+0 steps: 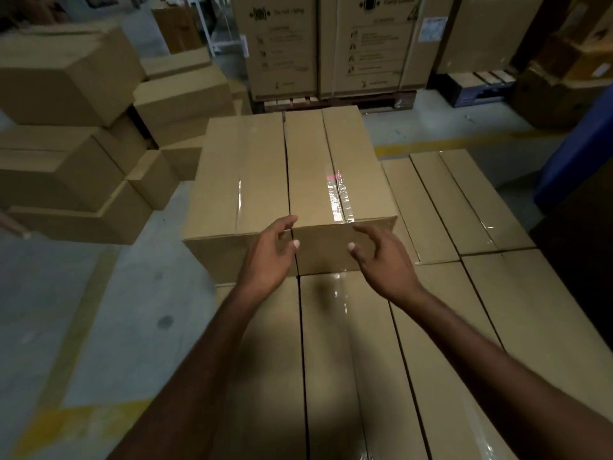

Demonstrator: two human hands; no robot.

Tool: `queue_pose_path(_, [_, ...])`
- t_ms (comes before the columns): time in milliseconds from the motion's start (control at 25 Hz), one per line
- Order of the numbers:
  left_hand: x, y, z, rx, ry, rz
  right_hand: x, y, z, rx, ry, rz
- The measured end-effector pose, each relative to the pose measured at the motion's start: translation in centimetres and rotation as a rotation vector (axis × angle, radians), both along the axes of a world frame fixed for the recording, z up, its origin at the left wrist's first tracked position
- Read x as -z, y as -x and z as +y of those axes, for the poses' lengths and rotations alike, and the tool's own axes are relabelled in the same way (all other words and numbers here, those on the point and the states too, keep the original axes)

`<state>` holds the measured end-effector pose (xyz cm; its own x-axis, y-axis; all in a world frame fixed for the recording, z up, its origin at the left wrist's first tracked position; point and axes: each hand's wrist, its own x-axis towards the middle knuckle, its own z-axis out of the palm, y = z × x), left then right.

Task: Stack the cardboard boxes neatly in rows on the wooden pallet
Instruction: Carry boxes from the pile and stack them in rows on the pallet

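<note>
The upper right box [335, 154] sits on the lower layer of boxes [348, 360], toward that layer's far left corner, its top seam closed with clear tape. It stands flush against the upper left box [242, 161], with only a thin dark gap between them; the near faces of the two line up. The pallet beneath the stack is hidden by the boxes.

Both hands are at the near face of the upper right box. The left hand [270, 257] is at its near left corner, fingers reaching up to the top edge at the gap, thumb out toward the face. The right hand [384, 260] is at its near right corner, fingers loosely spread, thumb pointing inward. Neither hand is closed around anything; whether the fingertips actually touch the cardboard cannot be told.

The lower layer is laid in tight rows, long sides together, with a second row at its far right corner.

On the concrete floor [116, 310] left of the stack lies a loose pile of boxes [66, 78]. Beyond the far edge, tall printed cartons [331, 44] stand on a dark pallet [348, 102]. A yellow line [447, 146] crosses the floor, and a blue object [577, 161] stands at the right.
</note>
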<state>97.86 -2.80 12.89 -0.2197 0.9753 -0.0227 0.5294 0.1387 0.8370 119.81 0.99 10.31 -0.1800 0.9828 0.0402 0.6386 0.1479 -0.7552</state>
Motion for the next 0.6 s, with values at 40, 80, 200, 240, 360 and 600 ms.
queue_pose_path(40, [-1.5, -0.8, -2.2, -0.041, -0.030, -0.069, -1.7, 0.2, -2.4, 0.024, 0.046, 0.081])
queue_pose_path(80, [-2.9, -1.4, -4.4, -0.081, -0.058, -0.122, -3.4, 0.4, -4.8, 0.045, 0.097, 0.157])
queue_pose_path(200, [-6.4, -2.9, -11.7, -0.195, -0.126, -0.221, -7.8, 1.0, -12.3, 0.090, 0.210, 0.314])
queue_pose_path(240, [-7.5, -3.2, -14.1, -0.221, -0.145, -0.241, -9.2, 1.1, -14.7, 0.100, 0.231, 0.359])
queue_pose_path(360, [-10.1, -2.8, -21.1, -0.296, -0.109, -0.316, -12.8, 2.2, -21.8, 0.156, 0.322, 0.453])
queue_pose_path(600, [-12.5, 4.5, -35.7, -0.412, 0.041, -0.580, -17.2, 10.8, -36.6, 0.305, 0.526, 0.597])
